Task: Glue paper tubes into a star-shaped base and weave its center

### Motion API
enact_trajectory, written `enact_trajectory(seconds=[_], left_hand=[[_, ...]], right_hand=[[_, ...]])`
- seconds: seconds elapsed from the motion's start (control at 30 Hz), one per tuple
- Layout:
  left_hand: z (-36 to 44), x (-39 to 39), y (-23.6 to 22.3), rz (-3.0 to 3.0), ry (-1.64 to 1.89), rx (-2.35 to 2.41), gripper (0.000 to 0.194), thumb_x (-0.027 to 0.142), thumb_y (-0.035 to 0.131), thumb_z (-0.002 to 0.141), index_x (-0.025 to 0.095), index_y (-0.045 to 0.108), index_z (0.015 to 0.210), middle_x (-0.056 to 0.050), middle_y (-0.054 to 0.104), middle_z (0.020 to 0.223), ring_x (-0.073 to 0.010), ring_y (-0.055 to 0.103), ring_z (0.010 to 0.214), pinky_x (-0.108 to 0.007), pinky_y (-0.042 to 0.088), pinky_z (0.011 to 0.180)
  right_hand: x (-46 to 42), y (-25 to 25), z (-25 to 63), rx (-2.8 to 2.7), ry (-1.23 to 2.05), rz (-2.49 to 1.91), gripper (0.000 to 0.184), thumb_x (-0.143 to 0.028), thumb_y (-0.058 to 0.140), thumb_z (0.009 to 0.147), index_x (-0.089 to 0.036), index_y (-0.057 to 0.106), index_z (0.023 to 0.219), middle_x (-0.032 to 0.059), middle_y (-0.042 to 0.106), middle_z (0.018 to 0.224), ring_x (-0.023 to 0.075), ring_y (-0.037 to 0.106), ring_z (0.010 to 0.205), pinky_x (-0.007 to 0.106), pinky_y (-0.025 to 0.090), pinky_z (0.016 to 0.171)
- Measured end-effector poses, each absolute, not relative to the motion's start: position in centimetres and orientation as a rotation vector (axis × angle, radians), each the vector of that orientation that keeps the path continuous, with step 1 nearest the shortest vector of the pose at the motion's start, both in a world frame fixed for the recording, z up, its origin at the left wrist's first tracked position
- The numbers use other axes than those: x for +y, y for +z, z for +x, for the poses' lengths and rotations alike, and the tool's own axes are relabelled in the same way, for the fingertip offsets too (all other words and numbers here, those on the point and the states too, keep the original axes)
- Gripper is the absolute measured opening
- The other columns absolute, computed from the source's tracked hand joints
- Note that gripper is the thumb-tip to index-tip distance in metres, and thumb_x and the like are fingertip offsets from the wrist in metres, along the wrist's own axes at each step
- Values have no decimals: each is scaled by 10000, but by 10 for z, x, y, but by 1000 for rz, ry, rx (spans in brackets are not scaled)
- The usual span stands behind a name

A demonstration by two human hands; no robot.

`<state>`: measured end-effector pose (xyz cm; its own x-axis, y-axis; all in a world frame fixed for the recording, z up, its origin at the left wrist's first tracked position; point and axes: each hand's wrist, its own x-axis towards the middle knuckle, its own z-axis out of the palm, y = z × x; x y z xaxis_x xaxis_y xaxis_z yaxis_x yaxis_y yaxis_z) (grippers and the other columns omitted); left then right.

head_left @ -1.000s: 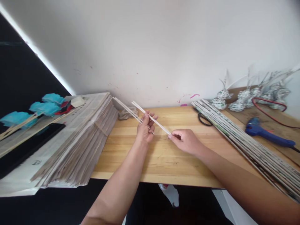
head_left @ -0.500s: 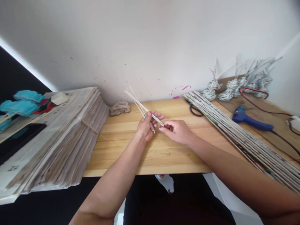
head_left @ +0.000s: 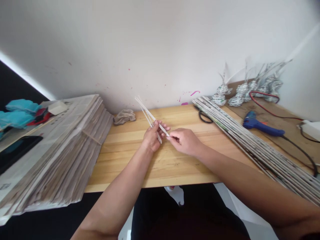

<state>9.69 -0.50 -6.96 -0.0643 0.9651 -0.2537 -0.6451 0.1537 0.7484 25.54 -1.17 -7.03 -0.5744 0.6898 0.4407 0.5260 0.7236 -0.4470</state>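
Observation:
Over the middle of the wooden table [head_left: 125,163], my left hand [head_left: 153,136] is closed around several thin pale sticks [head_left: 148,112], which look like rolled paper. They cross under its thumb, and their far ends fan out toward the wall. My right hand [head_left: 183,140] pinches the near end of one stick between thumb and fingertips, just right of the left palm. Fingers hide part of the sticks.
A tall stack of newspapers [head_left: 72,156] stands left, bearing a black phone [head_left: 18,151]. Beside it lies a crumpled cloth [head_left: 124,117]. To the right are long paper rolls [head_left: 240,133], black-handled scissors [head_left: 205,117], a blue glue gun [head_left: 265,126] and woven paper figures [head_left: 240,95].
The view has shifted slightly, so the surroundings sit a little further left. Both hands keep the same hold on the sticks, whose fanned ends have tilted a little.

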Motion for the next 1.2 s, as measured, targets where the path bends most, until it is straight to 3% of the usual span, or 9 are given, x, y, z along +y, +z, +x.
enact_trajectory(seconds=[0.1,0.23,0.33,0.5,0.6,0.7,0.9,1.03,1.2], left_hand=[[96,-4,-70,483,1400,903,166,308,530,946,172,548,852,9,603,643,-135,657,596,-177,388,438],[91,-3,-74,522,1441,817,174,363,583,912,204,534,859,56,540,595,-121,602,561,-252,513,599],[86,-2,-78,532,1416,736,173,380,585,909,219,529,880,74,479,573,-98,536,524,-263,526,625],[78,-1,-81,557,1333,652,134,320,595,909,204,534,882,74,414,565,-63,393,432,-139,341,397],[74,-2,-80,572,1323,633,148,306,621,893,193,530,860,79,377,551,-55,334,407,-131,256,349],[71,-4,-79,606,1302,662,219,379,653,859,193,537,846,91,299,521,-55,257,388,-141,189,327],[68,-5,-80,646,1260,672,292,461,676,819,188,575,837,90,202,521,-51,169,399,-169,117,336],[67,-4,-80,644,1243,662,271,422,706,803,182,585,833,87,186,534,-53,150,412,-183,104,344],[68,-4,-81,656,1268,686,207,368,672,847,175,597,844,84,197,539,-53,166,409,-172,109,347]], right_hand=[[-12,-72,256,-2358,339,-965,305,-280,527,901,-179,513,614,-14,527,582,106,431,561,256,261,582],[-12,-76,258,-2407,349,-1034,305,-328,541,903,-182,585,639,1,585,595,115,454,563,266,244,572],[-10,-71,256,-2419,390,-1097,276,-335,531,913,-189,656,716,18,655,667,127,510,597,267,258,573],[8,-25,264,-2826,450,-1004,280,-374,596,864,-182,710,695,58,707,735,157,555,630,281,265,538],[28,7,303,-2892,405,-981,250,-322,628,841,-177,711,654,36,691,670,129,519,572,274,281,538],[50,23,369,-2778,375,-1247,227,-326,678,803,-180,720,635,11,671,627,116,514,557,264,293,542],[57,17,480,-2467,594,-1675,155,-328,716,758,-194,744,685,-2,683,648,145,582,617,262,343,568],[39,9,494,-2414,702,-1757,151,-334,751,722,-205,736,645,4,688,642,162,602,636,266,361,580],[26,-1,490,-2428,551,-1937,189,-389,785,674,-214,721,645,21,710,684,177,610,647,265,357,559]])
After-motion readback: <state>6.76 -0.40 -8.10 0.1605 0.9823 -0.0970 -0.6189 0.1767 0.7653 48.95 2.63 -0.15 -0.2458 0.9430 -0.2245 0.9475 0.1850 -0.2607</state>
